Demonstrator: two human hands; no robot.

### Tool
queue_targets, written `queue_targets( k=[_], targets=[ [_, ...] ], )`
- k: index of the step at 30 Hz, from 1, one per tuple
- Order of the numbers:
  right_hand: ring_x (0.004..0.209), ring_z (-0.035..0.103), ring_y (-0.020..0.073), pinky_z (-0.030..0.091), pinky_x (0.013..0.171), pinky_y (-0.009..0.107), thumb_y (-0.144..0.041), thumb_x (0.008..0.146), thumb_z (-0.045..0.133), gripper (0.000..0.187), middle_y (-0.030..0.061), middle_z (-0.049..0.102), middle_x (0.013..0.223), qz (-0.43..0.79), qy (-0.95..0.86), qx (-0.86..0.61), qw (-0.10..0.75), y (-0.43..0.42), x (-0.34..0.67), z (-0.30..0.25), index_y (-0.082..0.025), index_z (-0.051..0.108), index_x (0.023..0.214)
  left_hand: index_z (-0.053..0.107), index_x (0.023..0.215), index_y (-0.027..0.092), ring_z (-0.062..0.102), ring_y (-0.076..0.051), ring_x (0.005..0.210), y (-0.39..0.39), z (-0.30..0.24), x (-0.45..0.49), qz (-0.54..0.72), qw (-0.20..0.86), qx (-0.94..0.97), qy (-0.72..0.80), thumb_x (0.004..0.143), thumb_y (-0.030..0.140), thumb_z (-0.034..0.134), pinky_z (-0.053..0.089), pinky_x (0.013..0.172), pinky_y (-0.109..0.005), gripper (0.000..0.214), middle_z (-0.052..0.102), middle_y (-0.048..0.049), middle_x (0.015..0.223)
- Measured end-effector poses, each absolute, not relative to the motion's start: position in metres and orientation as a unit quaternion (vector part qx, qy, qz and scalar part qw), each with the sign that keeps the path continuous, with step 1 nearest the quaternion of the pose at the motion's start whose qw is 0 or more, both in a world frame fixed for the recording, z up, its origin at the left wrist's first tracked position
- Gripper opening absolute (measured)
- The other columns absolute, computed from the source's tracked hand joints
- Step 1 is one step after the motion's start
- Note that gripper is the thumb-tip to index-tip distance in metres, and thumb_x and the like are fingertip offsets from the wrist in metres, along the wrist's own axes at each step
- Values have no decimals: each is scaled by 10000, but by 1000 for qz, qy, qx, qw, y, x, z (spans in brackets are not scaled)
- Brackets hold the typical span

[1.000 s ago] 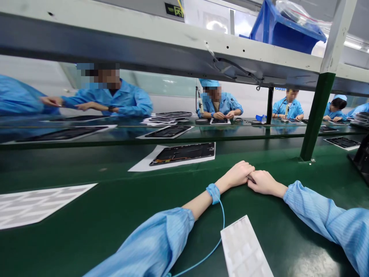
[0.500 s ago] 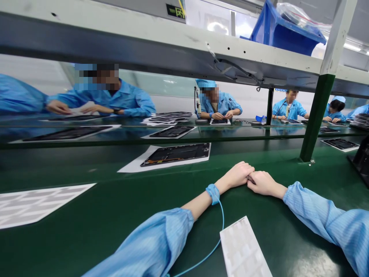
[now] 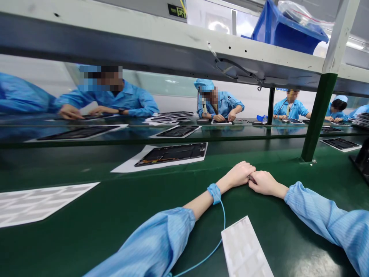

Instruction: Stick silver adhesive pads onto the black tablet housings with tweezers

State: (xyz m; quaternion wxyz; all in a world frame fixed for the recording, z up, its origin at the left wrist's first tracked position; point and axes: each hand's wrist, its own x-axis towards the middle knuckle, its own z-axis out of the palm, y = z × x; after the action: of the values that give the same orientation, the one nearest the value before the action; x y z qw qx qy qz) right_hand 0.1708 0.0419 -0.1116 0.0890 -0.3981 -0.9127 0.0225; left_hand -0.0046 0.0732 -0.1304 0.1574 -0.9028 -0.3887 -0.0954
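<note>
My left hand (image 3: pixel 239 173) and my right hand (image 3: pixel 264 182) meet over the green bench top (image 3: pixel 138 223), fingers curled in and knuckles touching. Anything between the fingers is hidden from this side. Around my left wrist sits a blue wrist strap (image 3: pixel 214 193), its thin cord (image 3: pixel 215 248) running down toward me. Between my forearms lies a white sheet with grey patches (image 3: pixel 245 246). Beyond my hands, to the left, a black tablet-like housing (image 3: pixel 173 154) rests on white paper (image 3: pixel 123 164).
A similar patched sheet (image 3: pixel 43 202) lies at the left. A green-and-white post (image 3: pixel 318 115) rises right of my hands to an overhead shelf (image 3: pixel 184 44) with a blue bin (image 3: pixel 288 32). Across the bench several co-workers in blue handle flat parts; more housings (image 3: pixel 177 131) lie between.
The near housing on its paper has slid slightly left, while the ones on the farther strip have slid right. Co-workers' hands have shifted. My own hands stay together, practically still.
</note>
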Motion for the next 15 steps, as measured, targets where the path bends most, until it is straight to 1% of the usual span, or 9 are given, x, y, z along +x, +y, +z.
queue_targets(
  k=[15],
  targets=[
    [922,682,181,581,837,389,-352,984,600,253,63,691,1061,24,-910,-403,90,43,172,-112,-134,657,1098,646,1098,143,662,-213,970,73,-130,-2,-119,136,-905,-385,985,324,631,570,876,-425,214,666,-71,1092]
  ],
)
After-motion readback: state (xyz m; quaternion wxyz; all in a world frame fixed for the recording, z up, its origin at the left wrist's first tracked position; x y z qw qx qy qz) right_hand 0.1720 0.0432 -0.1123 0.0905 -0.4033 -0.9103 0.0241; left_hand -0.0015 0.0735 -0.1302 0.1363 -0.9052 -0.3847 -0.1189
